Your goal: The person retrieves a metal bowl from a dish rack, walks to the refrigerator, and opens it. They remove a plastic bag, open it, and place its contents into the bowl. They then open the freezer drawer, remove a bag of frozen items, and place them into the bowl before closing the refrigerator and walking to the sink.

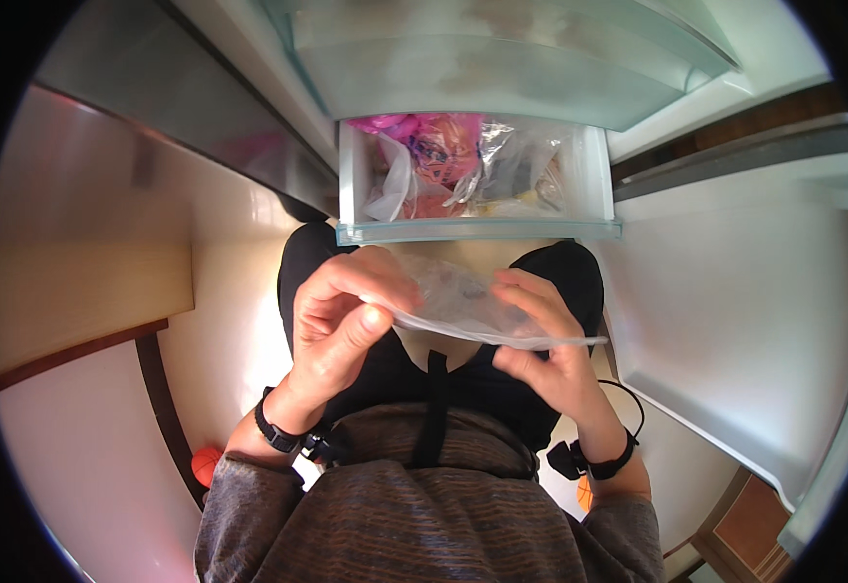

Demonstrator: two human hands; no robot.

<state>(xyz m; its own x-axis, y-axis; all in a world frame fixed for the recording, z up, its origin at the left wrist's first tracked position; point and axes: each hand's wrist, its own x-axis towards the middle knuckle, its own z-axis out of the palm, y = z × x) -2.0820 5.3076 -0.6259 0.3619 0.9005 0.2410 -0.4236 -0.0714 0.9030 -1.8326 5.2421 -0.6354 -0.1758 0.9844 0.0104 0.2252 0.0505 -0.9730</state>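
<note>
A translucent plastic bag (460,306) stretches between my two hands, above my lap and just in front of the open drawer. My left hand (344,317) pinches its left end between thumb and fingers. The right end runs through my right hand (544,331), fingers on the far side and thumb on the near side, with a corner sticking out past the hand. The bag's contents, if any, are hard to make out. Beyond it, the pulled-out freezer drawer (479,232) holds a pink plastic bag (446,149) and several clear bags (519,164) of food.
Another frosted drawer (497,65) overhangs the open one. To the right, the white inner side of the refrigerator door (737,306) stands swung out. A dark glossy panel (198,95) rises on the left. An orange-red ball (207,465) lies on the floor at lower left.
</note>
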